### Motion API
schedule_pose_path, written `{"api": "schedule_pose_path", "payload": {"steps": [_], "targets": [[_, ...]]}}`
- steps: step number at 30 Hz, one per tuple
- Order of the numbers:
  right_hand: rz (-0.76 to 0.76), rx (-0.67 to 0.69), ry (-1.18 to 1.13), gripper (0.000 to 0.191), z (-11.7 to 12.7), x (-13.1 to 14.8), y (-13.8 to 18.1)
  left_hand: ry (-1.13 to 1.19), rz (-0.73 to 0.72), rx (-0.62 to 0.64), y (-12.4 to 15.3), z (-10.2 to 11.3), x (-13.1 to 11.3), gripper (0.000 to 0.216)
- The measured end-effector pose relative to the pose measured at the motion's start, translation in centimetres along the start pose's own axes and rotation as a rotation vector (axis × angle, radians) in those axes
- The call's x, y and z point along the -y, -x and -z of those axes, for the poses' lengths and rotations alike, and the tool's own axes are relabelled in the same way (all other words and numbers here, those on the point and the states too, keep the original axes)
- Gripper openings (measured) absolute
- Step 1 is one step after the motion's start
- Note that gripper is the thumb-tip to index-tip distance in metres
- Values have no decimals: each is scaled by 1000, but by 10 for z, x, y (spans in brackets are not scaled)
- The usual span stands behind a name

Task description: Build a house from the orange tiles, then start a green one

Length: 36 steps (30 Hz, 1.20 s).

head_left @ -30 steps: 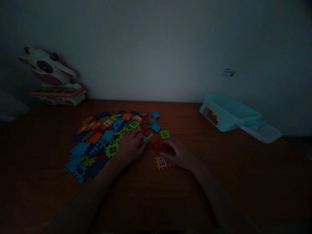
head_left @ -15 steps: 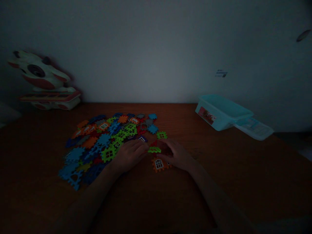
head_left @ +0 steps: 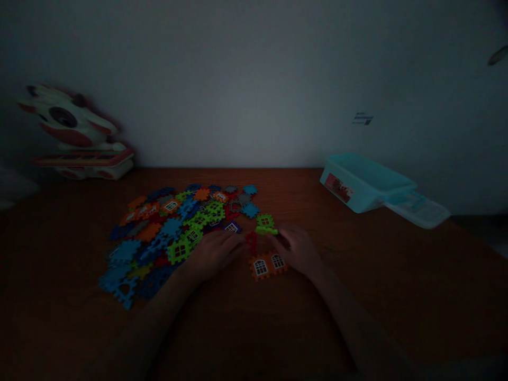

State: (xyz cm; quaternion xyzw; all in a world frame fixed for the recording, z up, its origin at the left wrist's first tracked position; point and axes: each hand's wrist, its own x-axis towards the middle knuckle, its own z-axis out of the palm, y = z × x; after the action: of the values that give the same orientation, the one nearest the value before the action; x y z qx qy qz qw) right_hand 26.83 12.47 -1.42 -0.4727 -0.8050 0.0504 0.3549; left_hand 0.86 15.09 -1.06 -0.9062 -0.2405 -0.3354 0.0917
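Note:
The scene is very dark. A pile of coloured interlocking plastic tiles (head_left: 174,227) lies on a brown wooden table (head_left: 357,286). My left hand (head_left: 216,253) rests at the pile's right edge, fingers curled beside a red triangular piece (head_left: 251,241). My right hand (head_left: 297,248) is closed on a green piece (head_left: 266,230) at its fingertips. Two orange tiles with white windows (head_left: 268,264) lie joined on the table between and just below my hands. Another green window tile (head_left: 264,219) sits just behind.
A light blue plastic box (head_left: 365,182) with its lid (head_left: 420,209) beside it stands at the back right near the wall. A white and red toy (head_left: 75,132) stands at the back left. The wall runs along the table's far edge.
The green piece has moved right and slightly away, now at my right hand's fingertips. A second orange window tile now shows beside the first. My right hand has shifted a little to the right.

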Motion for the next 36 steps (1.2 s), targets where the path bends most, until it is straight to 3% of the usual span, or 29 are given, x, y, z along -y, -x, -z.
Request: {"api": "schedule_pose_path", "payload": {"steps": [3,6,8,12,14,18,25,28,31,34,36], "targets": [[-178,-145,90,30,-1,-5,-2,-47,8,27,-1,1,0,22],[-295,-160,55,30,-3,-8,-2,-78,12,86,-2,1,-2,27],[-273,-85,-32,23,-5,-6,-1,-87,22,98,-2,0,-3,29],[-147,162,-218,47,-5,3,2,-59,81,85,-2,-2,-2,30],[-125,236,-237,44,-4,6,2,-9,138,82,-3,-2,-2,28],[-49,266,-228,23,-1,7,0,149,260,70,-2,-5,-2,19],[6,353,-337,20,1,14,1,253,317,93,3,-14,-2,24],[-127,299,-405,27,0,12,4,249,267,34,3,-11,-2,21],[-249,238,-417,41,-2,9,5,209,119,-2,0,-4,-3,11],[-215,278,-464,50,-4,11,4,118,-8,-5,-1,-1,-5,9],[-159,292,-467,41,-4,14,2,92,-28,-6,0,-2,-7,10]]}}
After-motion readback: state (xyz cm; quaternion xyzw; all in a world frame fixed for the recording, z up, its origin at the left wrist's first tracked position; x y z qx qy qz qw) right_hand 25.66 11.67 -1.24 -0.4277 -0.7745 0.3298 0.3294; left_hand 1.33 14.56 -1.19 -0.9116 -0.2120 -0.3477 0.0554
